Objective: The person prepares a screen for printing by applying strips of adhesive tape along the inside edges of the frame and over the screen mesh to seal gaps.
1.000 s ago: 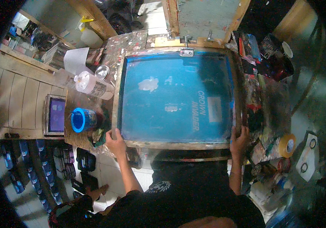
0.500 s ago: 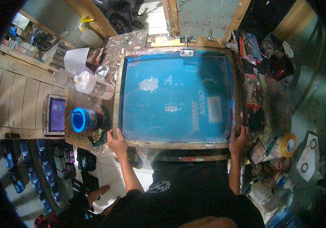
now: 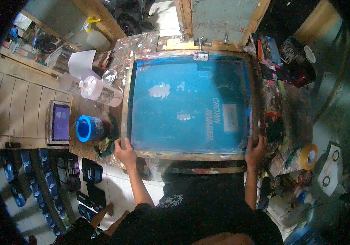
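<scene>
A wooden screen-printing frame (image 3: 191,157) with blue mesh (image 3: 175,134) lies on the paint-stained bench; pale stencil shapes and lettering show on the mesh. A metal clamp (image 3: 201,55) holds its far edge. My left hand (image 3: 125,152) is closed on the frame's near left corner, thumb on top. My right hand (image 3: 255,149) grips the near right corner in the same way. Left of the frame stand a blue-rimmed paint tub (image 3: 84,130) and a pale plastic bottle (image 3: 101,92), with a crumpled green cloth (image 3: 106,145) by the tub.
A purple screen (image 3: 61,122) leans at left. Tape roll (image 3: 307,157), cans (image 3: 297,65) and jugs (image 3: 279,210) crowd the right. Printed dark items (image 3: 50,192) cover the lower-left floor. Another person's arm (image 3: 101,216) is at lower left. A spray bottle (image 3: 93,34) stands behind.
The other person at the lower left has shifted, the hand now lower. My hands and the frame have hardly moved.
</scene>
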The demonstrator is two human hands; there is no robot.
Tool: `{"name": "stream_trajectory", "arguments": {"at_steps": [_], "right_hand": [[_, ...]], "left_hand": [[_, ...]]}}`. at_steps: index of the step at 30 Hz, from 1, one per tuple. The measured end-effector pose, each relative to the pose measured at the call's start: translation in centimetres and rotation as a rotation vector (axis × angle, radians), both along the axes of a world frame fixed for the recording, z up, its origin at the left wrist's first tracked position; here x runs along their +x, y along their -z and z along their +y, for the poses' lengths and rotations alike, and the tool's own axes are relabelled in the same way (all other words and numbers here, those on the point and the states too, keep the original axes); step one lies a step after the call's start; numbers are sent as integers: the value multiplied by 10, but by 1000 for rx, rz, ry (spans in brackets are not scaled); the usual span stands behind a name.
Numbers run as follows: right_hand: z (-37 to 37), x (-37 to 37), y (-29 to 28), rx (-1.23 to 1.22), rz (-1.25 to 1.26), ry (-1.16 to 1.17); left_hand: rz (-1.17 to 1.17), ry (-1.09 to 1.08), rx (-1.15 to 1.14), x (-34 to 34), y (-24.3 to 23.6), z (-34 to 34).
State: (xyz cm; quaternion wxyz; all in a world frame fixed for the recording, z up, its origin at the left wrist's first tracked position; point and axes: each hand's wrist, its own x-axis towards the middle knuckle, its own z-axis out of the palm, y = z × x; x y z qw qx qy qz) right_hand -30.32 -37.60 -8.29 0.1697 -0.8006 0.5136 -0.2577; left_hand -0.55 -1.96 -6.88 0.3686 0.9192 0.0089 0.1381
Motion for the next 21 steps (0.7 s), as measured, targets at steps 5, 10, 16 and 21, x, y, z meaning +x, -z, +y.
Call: {"name": "stream_trajectory", "arguments": {"at_steps": [5,10,16,21], "right_hand": [[-3,-5,8,-58,26,-10],[-2,-1,1,49,-33,-15],[-2,-2,5,-26,-42,-13],[-7,-6,2,-18,-70,-44]], "left_hand": [[-8,0,44,-2,-12,-7],[26,-26,69,-2,-12,-7],[-11,-28,56,0,-6,-7],[-36,-6,42,0,-11,-5]]}}
